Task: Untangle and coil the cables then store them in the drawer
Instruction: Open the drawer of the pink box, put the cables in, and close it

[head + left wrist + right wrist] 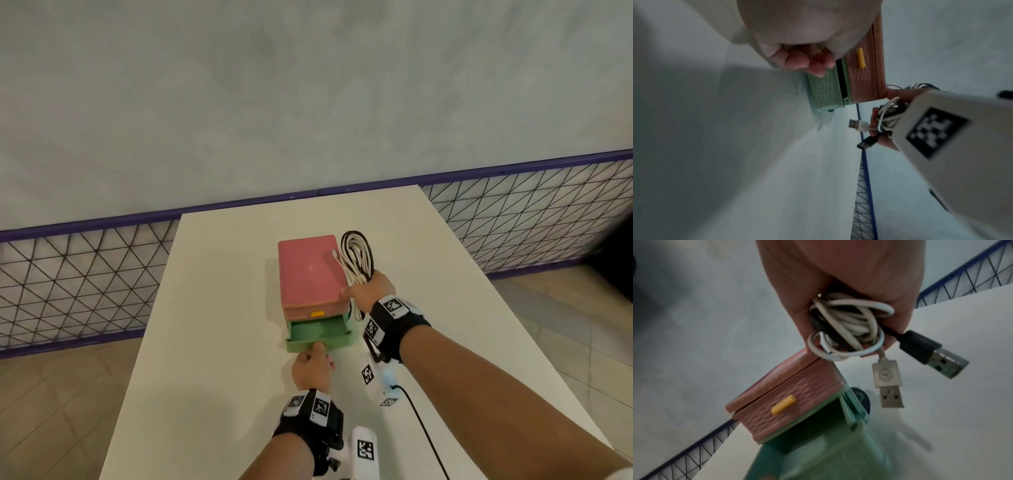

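A small drawer box [308, 270] with a pink top stands mid-table. Its green lower drawer [318, 334] is pulled out toward me and looks bare inside. My left hand [313, 366] pinches the front of the green drawer [823, 89], fingers curled at its handle. My right hand [371, 289] grips a coiled bundle of white and black cables [358, 258] beside the box's right side, thumb against the pink corner. In the right wrist view the cables [846, 326] fill the fist, with a white USB plug [889, 382] and a black USB plug [935, 353] hanging out.
The pink upper drawer [789, 408] with a yellow handle [783, 404] is closed. The white table [219, 308] has edges left, right and far; a purple-framed mesh fence [85, 274] stands behind it. A black wire [424, 431] trails from the wrist gear near the front.
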